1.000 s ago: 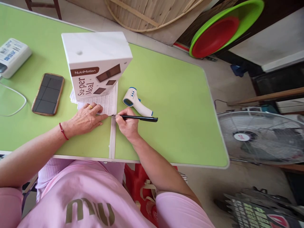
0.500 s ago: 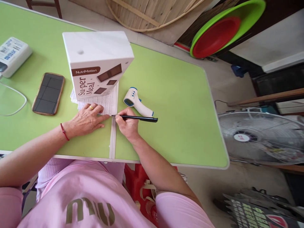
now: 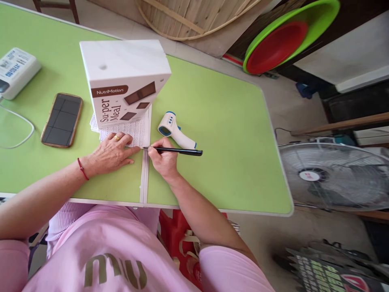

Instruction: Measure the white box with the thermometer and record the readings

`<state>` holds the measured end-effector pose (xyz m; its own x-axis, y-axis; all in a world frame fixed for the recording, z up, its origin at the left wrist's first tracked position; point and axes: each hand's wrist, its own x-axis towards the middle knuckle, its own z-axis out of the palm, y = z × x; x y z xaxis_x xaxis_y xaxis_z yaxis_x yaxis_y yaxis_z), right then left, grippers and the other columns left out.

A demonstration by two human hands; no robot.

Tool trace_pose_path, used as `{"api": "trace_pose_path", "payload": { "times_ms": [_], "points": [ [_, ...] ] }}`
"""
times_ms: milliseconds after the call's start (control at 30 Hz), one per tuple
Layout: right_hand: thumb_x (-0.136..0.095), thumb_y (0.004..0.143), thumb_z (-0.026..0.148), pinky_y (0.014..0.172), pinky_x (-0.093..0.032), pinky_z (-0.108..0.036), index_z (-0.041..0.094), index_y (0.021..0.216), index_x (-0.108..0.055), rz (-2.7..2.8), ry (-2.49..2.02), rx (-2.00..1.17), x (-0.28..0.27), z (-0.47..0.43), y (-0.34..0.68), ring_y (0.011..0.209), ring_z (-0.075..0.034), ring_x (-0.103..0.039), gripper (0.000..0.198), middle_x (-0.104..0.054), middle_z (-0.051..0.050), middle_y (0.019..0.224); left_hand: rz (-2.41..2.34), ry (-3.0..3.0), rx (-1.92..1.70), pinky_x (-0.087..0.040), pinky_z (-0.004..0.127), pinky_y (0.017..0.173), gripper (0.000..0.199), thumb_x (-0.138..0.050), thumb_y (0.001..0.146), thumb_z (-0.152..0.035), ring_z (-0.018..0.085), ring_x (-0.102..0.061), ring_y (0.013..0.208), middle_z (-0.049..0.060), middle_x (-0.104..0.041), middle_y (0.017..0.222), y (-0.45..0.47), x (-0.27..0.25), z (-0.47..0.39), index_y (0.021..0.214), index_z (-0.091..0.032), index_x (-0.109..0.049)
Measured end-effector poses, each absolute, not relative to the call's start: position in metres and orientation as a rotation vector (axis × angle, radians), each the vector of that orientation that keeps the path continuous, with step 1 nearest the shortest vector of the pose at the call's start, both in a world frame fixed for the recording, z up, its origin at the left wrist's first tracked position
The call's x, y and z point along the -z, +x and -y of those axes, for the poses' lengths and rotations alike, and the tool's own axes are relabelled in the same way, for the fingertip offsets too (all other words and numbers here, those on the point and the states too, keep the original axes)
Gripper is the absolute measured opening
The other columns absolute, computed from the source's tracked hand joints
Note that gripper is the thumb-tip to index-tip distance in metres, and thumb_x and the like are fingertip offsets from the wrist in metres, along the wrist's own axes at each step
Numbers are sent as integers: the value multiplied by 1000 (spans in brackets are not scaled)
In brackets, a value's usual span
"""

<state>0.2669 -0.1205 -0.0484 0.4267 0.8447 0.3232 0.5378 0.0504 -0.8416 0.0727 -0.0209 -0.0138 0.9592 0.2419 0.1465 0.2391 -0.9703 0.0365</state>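
Observation:
A black pen (image 3: 185,151) is pinched in my right hand (image 3: 164,159), its tip at the lower right corner of a sheet covered in small writing (image 3: 138,132). My left hand (image 3: 112,153) lies on the lower edge of that sheet with its fingers spread, the index finger stretching toward the pen tip. A tall white box (image 3: 124,65) with brown print stands on the upper part of the papers and hides some of them. Just beyond my right hand lies a white and blue infrared thermometer (image 3: 174,130).
On the green table (image 3: 225,121), a phone (image 3: 62,120) lies left of the box. Farther left sits a white power bank (image 3: 18,71) with a white cable (image 3: 28,121). A standing fan (image 3: 331,176) is past the table's right edge. Green and red basins (image 3: 276,48) lean behind.
My right hand and the pen have shifted very slightly to the right. My left hand, the sheet and the box stay where they were.

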Motion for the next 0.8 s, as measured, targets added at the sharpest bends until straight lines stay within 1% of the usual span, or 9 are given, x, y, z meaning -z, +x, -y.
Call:
{"api": "trace_pose_path", "payload": {
  "times_ms": [267,567,700,800],
  "points": [
    [-58,76,33,53,-37,-29,27,68,-47,1203,-1599,-364,44,119,264,51,-13,-42,14,-48,7,55,-371,3061,-236,-44,41,89,41,-60,102,-44,29,-56,103,14,-61,122,72,13,21,138,-25,-63],
    [-58,75,33,53,-37,-29,27,68,-47,1221,-1616,-392,43,119,266,50,-13,-43,15,-48,8,54,-373,3050,-245,-45,42,88,41,-60,101,-44,29,-56,103,15,-61,121,72,15,20,138,-25,-65],
    [-59,78,34,52,-40,-29,27,69,-47,1176,-1594,-352,46,119,267,52,-14,-44,16,-49,7,56,-369,3040,-255,-45,43,89,41,-58,102,-44,30,-55,105,15,-61,121,71,12,20,137,-24,-66],
    [-60,83,37,53,-44,-29,27,75,-50,1143,-1541,-289,47,120,268,54,-14,-48,17,-53,5,61,-371,3038,-259,-46,43,89,40,-57,102,-43,30,-56,103,15,-62,119,70,11,21,136,-25,-66]
  ]
}}
